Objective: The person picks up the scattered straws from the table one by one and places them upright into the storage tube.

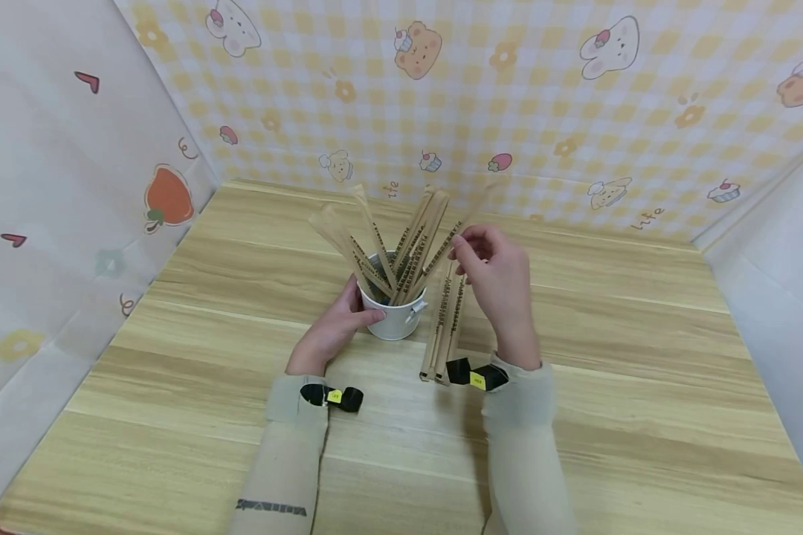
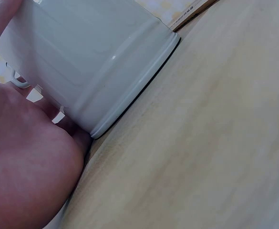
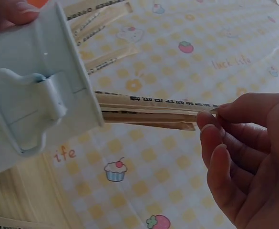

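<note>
A small white metal bucket (image 1: 395, 321) stands on the wooden table, several slim brown paper-wrapped sticks (image 1: 411, 241) with dark print leaning out of it. My left hand (image 1: 334, 327) grips the bucket's left side, thumb on the near wall; in the left wrist view the palm lies beside the bucket wall (image 2: 101, 57). Above and right of the rim, my right hand (image 1: 498, 275) pinches one paper-wrapped stick (image 3: 172, 104) between thumb and index finger. That stick slants, its lower end inside the bucket. Its other fingers (image 3: 220, 167) are bent and hold nothing.
More paper-wrapped sticks (image 1: 444, 327) lie on the table right of the bucket, partly under the right hand. A wire handle (image 3: 15, 114) hangs on the bucket's side. Behind the table (image 1: 642, 357) rises a yellow checked cloth (image 1: 375, 44) with cartoon prints.
</note>
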Action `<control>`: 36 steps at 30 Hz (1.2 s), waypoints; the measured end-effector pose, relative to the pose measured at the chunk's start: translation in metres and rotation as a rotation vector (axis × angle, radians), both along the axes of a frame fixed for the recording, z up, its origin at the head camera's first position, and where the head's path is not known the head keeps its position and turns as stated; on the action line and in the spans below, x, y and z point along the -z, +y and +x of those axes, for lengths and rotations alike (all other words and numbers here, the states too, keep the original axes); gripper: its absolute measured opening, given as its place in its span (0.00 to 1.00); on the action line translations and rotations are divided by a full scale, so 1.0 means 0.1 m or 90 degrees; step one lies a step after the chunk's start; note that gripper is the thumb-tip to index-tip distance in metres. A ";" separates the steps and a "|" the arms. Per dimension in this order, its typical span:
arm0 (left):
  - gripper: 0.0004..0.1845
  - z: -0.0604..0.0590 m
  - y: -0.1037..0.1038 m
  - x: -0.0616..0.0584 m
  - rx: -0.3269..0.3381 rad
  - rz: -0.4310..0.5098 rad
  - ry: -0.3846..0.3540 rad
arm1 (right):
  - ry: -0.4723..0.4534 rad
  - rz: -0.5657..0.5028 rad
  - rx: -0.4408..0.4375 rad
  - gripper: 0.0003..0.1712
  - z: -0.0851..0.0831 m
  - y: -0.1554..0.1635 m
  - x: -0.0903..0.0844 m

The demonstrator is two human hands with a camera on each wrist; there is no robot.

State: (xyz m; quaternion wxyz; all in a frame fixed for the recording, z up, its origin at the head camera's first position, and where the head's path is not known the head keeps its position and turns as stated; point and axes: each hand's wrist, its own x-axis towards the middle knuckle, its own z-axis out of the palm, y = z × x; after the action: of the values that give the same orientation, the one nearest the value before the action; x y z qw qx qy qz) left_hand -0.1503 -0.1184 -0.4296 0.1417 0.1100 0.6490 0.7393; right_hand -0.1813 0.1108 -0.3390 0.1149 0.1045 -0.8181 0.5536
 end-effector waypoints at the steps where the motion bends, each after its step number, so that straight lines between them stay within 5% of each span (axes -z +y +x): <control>1: 0.47 0.00 0.00 0.00 0.000 0.002 0.000 | 0.000 0.013 -0.005 0.11 -0.01 -0.01 0.02; 19: 0.47 -0.02 -0.01 0.03 -0.001 -0.007 0.001 | -0.037 0.121 -0.062 0.10 -0.06 -0.21 0.16; 28: 0.47 -0.10 -0.04 0.21 -0.002 0.011 0.003 | -0.042 0.146 -0.060 0.10 -0.08 -0.22 0.21; 36: 0.48 -0.02 -0.02 0.05 0.002 -0.008 0.002 | -0.083 0.214 -0.079 0.12 -0.10 -0.20 0.26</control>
State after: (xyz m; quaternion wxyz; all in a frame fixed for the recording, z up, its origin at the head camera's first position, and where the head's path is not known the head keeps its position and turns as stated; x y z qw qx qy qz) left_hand -0.1520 -0.1205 -0.4342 0.1427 0.1110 0.6538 0.7348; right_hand -0.1912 0.0905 -0.3645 0.0081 0.1364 -0.8967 0.4210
